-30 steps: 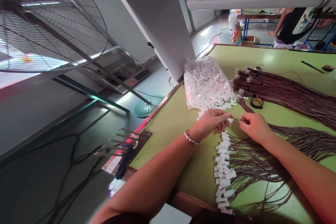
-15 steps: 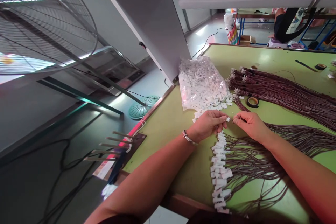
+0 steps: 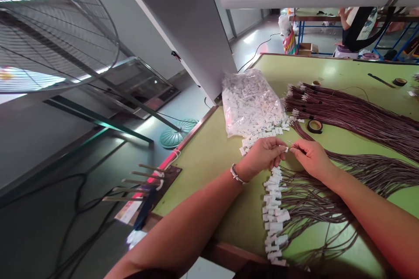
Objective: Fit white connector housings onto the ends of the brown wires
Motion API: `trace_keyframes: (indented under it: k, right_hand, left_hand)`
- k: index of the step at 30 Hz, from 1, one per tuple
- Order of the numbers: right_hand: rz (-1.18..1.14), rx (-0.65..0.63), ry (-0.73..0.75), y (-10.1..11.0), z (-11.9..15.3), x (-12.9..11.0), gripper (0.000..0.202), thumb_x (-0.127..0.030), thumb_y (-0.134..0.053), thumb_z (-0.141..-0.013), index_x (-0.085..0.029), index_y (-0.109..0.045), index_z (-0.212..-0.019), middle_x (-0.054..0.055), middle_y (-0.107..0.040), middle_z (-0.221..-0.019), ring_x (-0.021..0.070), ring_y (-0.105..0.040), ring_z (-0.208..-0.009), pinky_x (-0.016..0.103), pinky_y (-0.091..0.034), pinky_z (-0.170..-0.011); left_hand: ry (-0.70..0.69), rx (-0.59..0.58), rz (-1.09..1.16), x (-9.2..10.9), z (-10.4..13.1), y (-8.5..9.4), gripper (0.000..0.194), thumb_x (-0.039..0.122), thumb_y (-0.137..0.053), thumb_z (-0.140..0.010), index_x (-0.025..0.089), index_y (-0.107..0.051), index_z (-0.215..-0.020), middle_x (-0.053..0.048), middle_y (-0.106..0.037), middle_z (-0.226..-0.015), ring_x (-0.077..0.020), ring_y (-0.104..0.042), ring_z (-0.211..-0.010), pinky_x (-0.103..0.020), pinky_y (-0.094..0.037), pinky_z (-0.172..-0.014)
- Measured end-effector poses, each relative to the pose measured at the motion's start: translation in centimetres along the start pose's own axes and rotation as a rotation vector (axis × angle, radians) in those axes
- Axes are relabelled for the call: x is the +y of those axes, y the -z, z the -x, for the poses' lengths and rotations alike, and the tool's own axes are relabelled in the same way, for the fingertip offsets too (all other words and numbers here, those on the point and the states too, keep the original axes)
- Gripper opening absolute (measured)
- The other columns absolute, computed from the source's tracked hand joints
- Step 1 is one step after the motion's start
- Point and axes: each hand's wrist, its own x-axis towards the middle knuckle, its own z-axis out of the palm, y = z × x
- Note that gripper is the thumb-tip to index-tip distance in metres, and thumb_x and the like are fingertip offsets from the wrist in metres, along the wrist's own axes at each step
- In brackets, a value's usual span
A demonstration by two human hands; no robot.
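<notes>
Between thumb and fingers, my left hand (image 3: 264,156) pinches a small white plastic connector (image 3: 286,149). My right hand (image 3: 310,156) grips the end of a thin brown wire, its tip close to the connector; whether the two touch is too small to tell. Just below, a row of white connectors (image 3: 273,213) lies along the table with brown wires (image 3: 314,198) fanning out to the right. Behind my left hand rests a clear plastic bag (image 3: 250,102) full of white connectors, some spilled at its mouth.
Bundles of brown wires (image 3: 353,113) stretch across the green table (image 3: 203,161). A black tape roll (image 3: 314,127) lies by them. A rack with metal pegs (image 3: 163,178) sits on the left edge. A fan (image 3: 59,26) stands at left; a person (image 3: 350,22) sits beyond.
Both hands stay nearly in place, still pinching. The connector has shifted slightly right, and a thin wire end shows above it. The person in the background has moved an arm.
</notes>
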Motion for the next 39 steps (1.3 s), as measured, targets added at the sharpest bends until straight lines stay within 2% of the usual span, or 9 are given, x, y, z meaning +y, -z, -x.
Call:
trace_keyframes:
  k: [4,9,13,21,28,34,39]
  right_hand:
    - [0.009,-0.001,-0.002,-0.1,0.0,0.1,0.021,-0.029,-0.048,-0.083,-0.018,-0.052,-0.066,-0.003,-0.047,-0.054,0.0096,-0.039,-0.052,0.022,-0.027,-0.052]
    - [0.039,-0.023,0.011,-0.1,0.0,0.0,0.022,-0.029,-0.049,-0.082,-0.018,-0.051,-0.063,-0.004,-0.045,-0.051,0.0092,-0.036,-0.050,0.022,-0.025,-0.050]
    - [-0.015,-0.045,-0.006,0.0,-0.1,0.0,0.024,-0.031,-0.049,-0.083,-0.017,-0.052,-0.064,-0.004,-0.046,-0.052,0.0090,-0.037,-0.051,0.022,-0.027,-0.051]
    - [-0.141,-0.093,-0.134,-0.1,-0.3,0.1,0.029,-0.034,-0.049,-0.081,-0.016,-0.051,-0.057,-0.004,-0.043,-0.050,0.0084,-0.035,-0.050,0.021,-0.027,-0.048]
    - [-0.151,-0.078,-0.069,-0.4,-0.3,0.3,0.028,-0.032,-0.048,-0.081,-0.015,-0.056,-0.060,-0.004,-0.040,-0.052,0.0089,-0.034,-0.053,0.021,-0.028,-0.050]
    - [-0.133,-0.051,-0.067,-0.7,-0.2,0.5,0.027,-0.029,-0.047,-0.080,-0.016,-0.052,-0.057,-0.004,-0.037,-0.050,0.0086,-0.033,-0.053,0.021,-0.026,-0.049]
    - [-0.182,-0.047,-0.087,-0.7,-0.2,0.3,0.028,-0.031,-0.047,-0.080,-0.015,-0.054,-0.058,-0.004,-0.039,-0.052,0.0088,-0.034,-0.054,0.021,-0.028,-0.050]
  left_hand:
    - [0.035,-0.007,0.055,0.0,0.2,-0.4,0.023,0.033,-0.063,-0.073,0.011,-0.058,-0.077,0.002,-0.058,-0.054,-0.0022,-0.041,-0.034,-0.013,-0.030,-0.030]
    - [0.039,0.035,-0.017,-0.3,0.1,-0.8,0.020,0.031,-0.063,-0.074,0.012,-0.058,-0.077,0.003,-0.057,-0.053,-0.0024,-0.041,-0.033,-0.013,-0.031,-0.030]
    - [0.024,0.011,-0.019,-0.3,0.2,-0.8,0.021,0.032,-0.061,-0.075,0.012,-0.058,-0.076,0.002,-0.058,-0.054,-0.0023,-0.041,-0.034,-0.013,-0.031,-0.030]
    - [0.017,0.011,-0.030,0.3,0.2,-0.2,0.019,0.031,-0.061,-0.076,0.012,-0.057,-0.077,0.001,-0.059,-0.057,-0.0041,-0.045,-0.037,-0.015,-0.035,-0.032]
    - [-0.002,-0.003,-0.053,-0.4,-0.1,-0.2,0.020,0.032,-0.061,-0.075,0.013,-0.058,-0.076,0.001,-0.058,-0.055,-0.0030,-0.043,-0.036,-0.014,-0.032,-0.032]
    - [0.014,0.022,-0.074,-1.1,-0.3,-0.6,0.019,0.031,-0.062,-0.073,0.013,-0.057,-0.073,0.002,-0.057,-0.053,-0.0028,-0.042,-0.035,-0.014,-0.030,-0.032]
    - [0.000,0.037,0.012,-1.3,-0.3,-0.5,0.021,0.033,-0.062,-0.074,0.012,-0.057,-0.074,0.001,-0.058,-0.056,-0.0033,-0.042,-0.035,-0.015,-0.031,-0.033]
